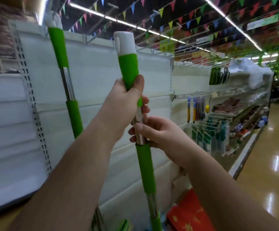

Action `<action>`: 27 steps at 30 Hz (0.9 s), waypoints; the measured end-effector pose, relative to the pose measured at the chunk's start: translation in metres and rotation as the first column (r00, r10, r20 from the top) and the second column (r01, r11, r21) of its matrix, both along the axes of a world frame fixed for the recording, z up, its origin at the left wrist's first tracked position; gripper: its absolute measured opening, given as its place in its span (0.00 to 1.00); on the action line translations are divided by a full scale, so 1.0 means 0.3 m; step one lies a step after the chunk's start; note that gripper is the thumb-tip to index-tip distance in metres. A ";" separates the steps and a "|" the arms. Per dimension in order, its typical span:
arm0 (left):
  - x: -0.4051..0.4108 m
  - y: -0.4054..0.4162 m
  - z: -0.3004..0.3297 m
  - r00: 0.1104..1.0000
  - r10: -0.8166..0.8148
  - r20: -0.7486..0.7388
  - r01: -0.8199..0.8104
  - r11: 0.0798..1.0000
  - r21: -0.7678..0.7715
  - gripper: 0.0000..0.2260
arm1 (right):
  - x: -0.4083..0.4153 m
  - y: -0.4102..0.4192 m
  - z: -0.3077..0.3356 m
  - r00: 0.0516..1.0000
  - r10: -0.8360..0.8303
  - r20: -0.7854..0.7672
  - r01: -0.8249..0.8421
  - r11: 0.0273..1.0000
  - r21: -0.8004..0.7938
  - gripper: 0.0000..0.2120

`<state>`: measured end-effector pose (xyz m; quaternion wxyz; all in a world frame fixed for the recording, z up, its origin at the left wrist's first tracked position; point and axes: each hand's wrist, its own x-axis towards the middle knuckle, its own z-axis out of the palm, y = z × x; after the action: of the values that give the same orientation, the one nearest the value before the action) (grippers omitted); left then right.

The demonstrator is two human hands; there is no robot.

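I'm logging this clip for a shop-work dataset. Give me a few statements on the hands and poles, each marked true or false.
1. The left hand and the right hand hold the same pole. True.
2. The left hand grips lower than the right. False: it grips higher, on the green sleeve.
3. A second pole stands by the shelving. True.
4. The held pole's top cap is red. False: it is white.

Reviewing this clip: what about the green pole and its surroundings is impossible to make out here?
Head view: the green pole runs off the bottom edge, so its working end is unseen.
Its steel section is largely covered by the left hand and right hand.
Hanging goods on the shelving: too small, blurred.
Red package: print blurred, partly behind the right forearm.
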<state>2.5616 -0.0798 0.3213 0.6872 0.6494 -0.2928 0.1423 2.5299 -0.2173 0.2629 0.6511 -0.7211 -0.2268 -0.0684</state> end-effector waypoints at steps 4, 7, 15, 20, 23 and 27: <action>0.053 0.026 0.065 0.997 0.078 0.012 -0.078 0.996 0.031 0.12 | 0.095 0.039 0.046 0.994 0.094 0.055 -0.096 0.995 0.036 0.14; 0.084 0.058 0.094 0.990 0.139 0.001 -0.139 0.990 0.012 0.14 | 0.164 0.068 0.074 0.979 0.191 0.069 -0.194 0.980 0.048 0.15; 0.091 0.101 0.189 0.881 0.465 0.085 -0.458 0.884 -0.096 0.15 | 0.291 0.170 0.170 0.895 0.433 0.111 -0.445 0.884 0.142 0.11; 0.093 0.129 0.228 0.683 0.719 0.125 -0.706 0.695 -0.138 0.09 | 0.339 0.259 0.221 0.850 0.512 0.124 -0.527 0.836 0.154 0.10; 0.094 0.155 0.252 0.592 0.793 0.143 -0.784 0.608 -0.128 0.16 | 0.349 0.309 0.243 0.823 0.554 0.126 -0.568 0.806 0.168 0.10; 0.109 0.198 0.284 0.514 0.844 0.153 -0.839 0.532 -0.117 0.18 | 0.358 0.361 0.267 0.779 0.616 0.120 -0.626 0.751 0.210 0.14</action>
<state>2.5942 -0.0205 0.4066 0.5103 0.6831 -0.0045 0.5224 2.6372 -0.1089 0.3431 0.7135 -0.5194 -0.4573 0.1093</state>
